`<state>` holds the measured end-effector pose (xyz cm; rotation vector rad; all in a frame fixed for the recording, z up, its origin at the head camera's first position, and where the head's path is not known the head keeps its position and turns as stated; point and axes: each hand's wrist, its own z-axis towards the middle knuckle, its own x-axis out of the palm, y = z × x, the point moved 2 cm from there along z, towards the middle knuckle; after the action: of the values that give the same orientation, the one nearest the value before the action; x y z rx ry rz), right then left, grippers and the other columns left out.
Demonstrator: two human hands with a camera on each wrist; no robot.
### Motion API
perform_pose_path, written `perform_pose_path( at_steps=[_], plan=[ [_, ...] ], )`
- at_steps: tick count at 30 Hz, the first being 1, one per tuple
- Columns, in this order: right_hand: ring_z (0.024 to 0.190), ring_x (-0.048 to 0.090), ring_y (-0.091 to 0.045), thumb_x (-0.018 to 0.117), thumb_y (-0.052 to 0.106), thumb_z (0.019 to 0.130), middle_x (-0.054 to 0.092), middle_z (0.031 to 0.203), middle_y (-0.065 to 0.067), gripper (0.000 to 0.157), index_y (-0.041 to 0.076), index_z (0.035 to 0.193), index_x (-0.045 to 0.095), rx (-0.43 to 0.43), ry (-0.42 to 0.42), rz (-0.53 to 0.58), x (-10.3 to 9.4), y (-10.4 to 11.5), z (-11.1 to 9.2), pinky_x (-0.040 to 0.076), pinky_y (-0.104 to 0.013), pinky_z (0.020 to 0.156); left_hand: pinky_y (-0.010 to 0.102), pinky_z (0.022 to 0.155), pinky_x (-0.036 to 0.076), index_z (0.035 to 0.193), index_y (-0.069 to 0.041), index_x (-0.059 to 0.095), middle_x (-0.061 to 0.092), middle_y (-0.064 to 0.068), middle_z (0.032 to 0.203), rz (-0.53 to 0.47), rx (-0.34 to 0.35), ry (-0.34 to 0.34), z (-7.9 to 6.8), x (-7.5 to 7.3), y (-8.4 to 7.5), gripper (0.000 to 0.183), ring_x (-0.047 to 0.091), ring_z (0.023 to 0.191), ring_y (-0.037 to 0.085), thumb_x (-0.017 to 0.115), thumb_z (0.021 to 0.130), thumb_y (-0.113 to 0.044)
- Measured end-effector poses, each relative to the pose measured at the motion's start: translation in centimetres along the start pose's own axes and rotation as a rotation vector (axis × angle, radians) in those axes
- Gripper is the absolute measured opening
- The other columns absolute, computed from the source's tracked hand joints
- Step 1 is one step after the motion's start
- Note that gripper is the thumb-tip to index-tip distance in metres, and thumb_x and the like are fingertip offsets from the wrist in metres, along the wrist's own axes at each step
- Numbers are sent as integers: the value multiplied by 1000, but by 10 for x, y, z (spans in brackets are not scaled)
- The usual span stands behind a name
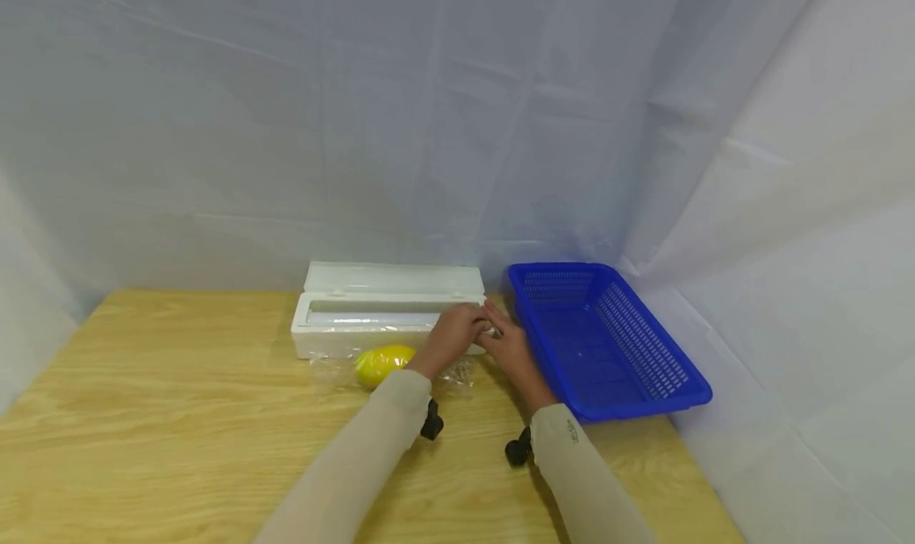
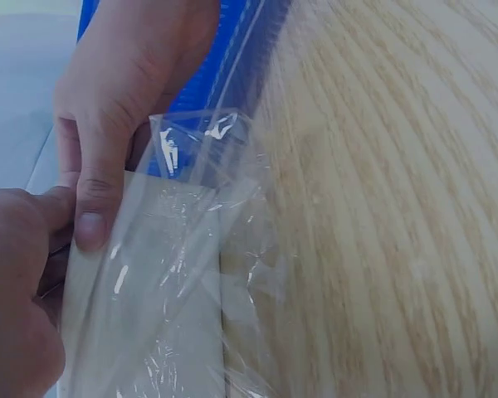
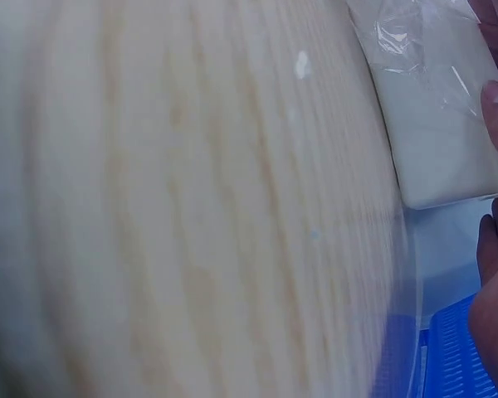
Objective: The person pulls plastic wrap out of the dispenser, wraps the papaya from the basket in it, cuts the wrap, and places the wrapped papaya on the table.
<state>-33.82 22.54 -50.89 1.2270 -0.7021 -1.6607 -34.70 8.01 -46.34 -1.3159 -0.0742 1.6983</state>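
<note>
That thin clear plastic film (image 2: 253,290) draped down the front of your long white box (image 1: 329,342) looks featherlight, clingy and easy to crumple, so pinch a loose edge; your right hand's (image 1: 511,349) fingers grip the box's right end, can't tell about your left hand's (image 1: 454,334).

Plastic film (image 2: 191,249) looks glossy, the table (image 1: 179,417) wood-grained.

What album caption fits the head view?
Left hand and right hand meet at the open white box, yellow object in front, blue basket alongside.
</note>
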Motion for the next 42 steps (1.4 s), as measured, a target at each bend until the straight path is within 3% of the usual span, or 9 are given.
perform_pose_path(
  at_steps=[8, 13, 18, 23, 27, 32, 37, 42],
  plan=[
    [146, 39, -27, 79, 18, 88, 45, 156, -4, 60, 10, 143, 56, 25, 14, -24, 0, 3, -1, 46, -46, 110, 36, 79, 56, 103, -5, 78, 75, 9, 97, -43, -5, -7, -1, -6, 1, 14, 68, 88, 22, 66, 98, -12],
    [143, 43, -31, 80, 11, 86, 47, 152, -10, 58, 4, 139, 58, -23, 10, -36, 2, 2, 1, 45, -44, 110, 38, 85, 57, 99, -6, 79, 76, 8, 99, -42, -21, -29, -3, -8, 2, 13, 71, 93, 24, 68, 96, -11],
    [140, 46, -34, 81, 6, 82, 50, 150, -14, 61, -1, 138, 56, -57, -18, -37, 3, 2, 3, 44, -45, 109, 34, 77, 55, 87, -6, 77, 74, 5, 88, -47, -39, -19, -3, -12, 4, 13, 66, 81, 19, 68, 96, -10],
    [142, 44, -30, 83, 17, 83, 50, 150, -9, 64, 3, 139, 56, -31, 12, -74, 9, 2, 8, 43, -40, 111, 32, 70, 50, 81, -8, 75, 71, 2, 79, -5, -94, 16, -8, -22, 15, 17, 57, 70, 15, 67, 95, -12],
    [142, 43, -27, 84, 21, 82, 49, 150, -8, 67, 4, 140, 55, -4, 9, -71, 9, 4, 9, 40, -39, 113, 37, 80, 55, 87, -8, 78, 75, 2, 87, 27, -136, 29, -15, -37, 24, 13, 65, 79, 18, 69, 94, -13],
    [142, 44, -26, 84, 20, 81, 50, 150, -6, 66, 5, 139, 56, 22, -6, -70, 9, 4, 11, 41, -39, 114, 43, 90, 56, 95, -6, 79, 77, 9, 97, 74, -112, 44, -26, -56, 30, 13, 71, 93, 27, 68, 96, -14],
    [143, 43, -26, 83, 28, 82, 49, 151, -5, 68, 6, 140, 55, 32, 54, -88, 14, 3, 17, 39, -37, 114, 44, 90, 57, 99, -2, 78, 77, 11, 98, 58, -165, 39, -43, -81, 47, 14, 71, 94, 30, 68, 95, -11],
    [142, 44, -26, 83, 25, 81, 51, 149, -7, 67, 4, 139, 56, 46, 15, -101, 9, 0, 19, 43, -37, 111, 46, 87, 58, 100, -2, 77, 76, 12, 97, 81, -206, 31, -69, -117, 72, 15, 70, 92, 29, 66, 97, -12]
  ],
)
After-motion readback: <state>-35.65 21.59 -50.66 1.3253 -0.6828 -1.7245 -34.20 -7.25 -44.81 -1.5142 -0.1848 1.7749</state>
